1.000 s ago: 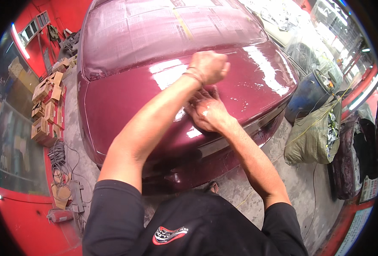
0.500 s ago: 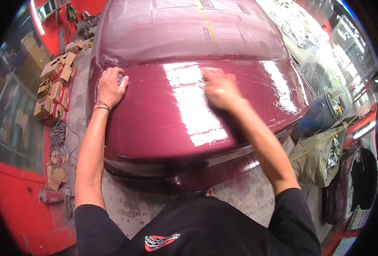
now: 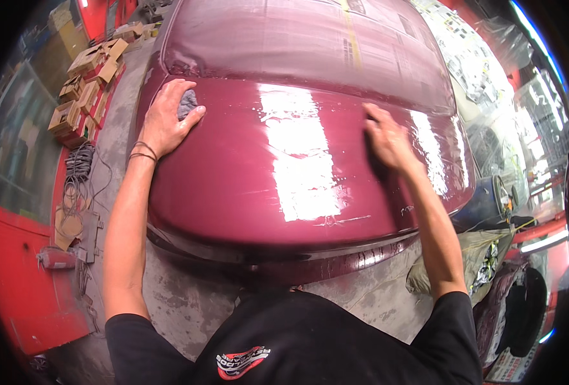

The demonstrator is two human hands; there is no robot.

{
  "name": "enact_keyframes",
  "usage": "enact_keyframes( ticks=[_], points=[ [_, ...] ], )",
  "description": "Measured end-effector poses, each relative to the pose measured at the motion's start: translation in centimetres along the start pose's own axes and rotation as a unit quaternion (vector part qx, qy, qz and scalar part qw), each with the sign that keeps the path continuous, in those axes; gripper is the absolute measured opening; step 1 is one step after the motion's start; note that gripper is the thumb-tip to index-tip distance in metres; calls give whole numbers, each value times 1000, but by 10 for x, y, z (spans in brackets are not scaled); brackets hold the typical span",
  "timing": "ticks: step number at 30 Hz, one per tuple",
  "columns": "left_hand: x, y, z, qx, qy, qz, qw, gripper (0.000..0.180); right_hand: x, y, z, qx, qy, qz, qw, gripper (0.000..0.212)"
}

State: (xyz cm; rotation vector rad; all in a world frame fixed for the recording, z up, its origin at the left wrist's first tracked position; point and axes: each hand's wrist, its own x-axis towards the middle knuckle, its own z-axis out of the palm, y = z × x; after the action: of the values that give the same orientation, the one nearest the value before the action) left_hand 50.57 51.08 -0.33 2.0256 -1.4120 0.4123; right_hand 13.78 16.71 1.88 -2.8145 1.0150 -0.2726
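Observation:
A dark red car panel (image 3: 227, 160), wet and glossy, spreads out before me below a rear window (image 3: 265, 45) that looks covered with a hazy film. At the panel's left edge my left hand (image 3: 166, 119) is curled round a crumpled grey cloth (image 3: 186, 104), which shows between thumb and fingers. My right hand (image 3: 388, 136) lies over the right part of the panel, fingers stretched out and a little apart. Whatever may be under its palm is hidden. Wet streaks and drops show in the bright reflection (image 3: 300, 154) between the hands.
Cardboard boxes (image 3: 88, 86) are stacked along the left wall, with a coiled cable (image 3: 78, 163) below them. To the right stand a blue drum (image 3: 480, 204), a grey-green sack (image 3: 483, 247) and a dark body part (image 3: 503, 314). Plastic sheeting (image 3: 496, 128) covers something beside the car.
My right hand has swept to the right across the panel and is less blurred. My left hand stays at the left edge with the cloth, which shows more now. The view has shifted slightly.

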Motion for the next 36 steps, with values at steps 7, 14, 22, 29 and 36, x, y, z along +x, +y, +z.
enact_keyframes(
  ticks=[7,14,22,29,36],
  points=[
    [5,3,0,-34,6,-20,999,55,54,-198,44,-30,-9,-257,966,57],
    [1,0,-1,-24,9,-25,999,54,13,103,-5,17,23,-6,1000,54],
    [-2,-6,-9,14,2,-14,1000,50,14,-24,9,-31,-29,4,999,54],
    [0,-9,2,-11,22,-6,1000,57,-6,-190,41,27,-73,-253,964,65],
    [7,0,13,-29,29,1,999,55,13,104,-15,-64,-20,108,992,59]
  ],
)
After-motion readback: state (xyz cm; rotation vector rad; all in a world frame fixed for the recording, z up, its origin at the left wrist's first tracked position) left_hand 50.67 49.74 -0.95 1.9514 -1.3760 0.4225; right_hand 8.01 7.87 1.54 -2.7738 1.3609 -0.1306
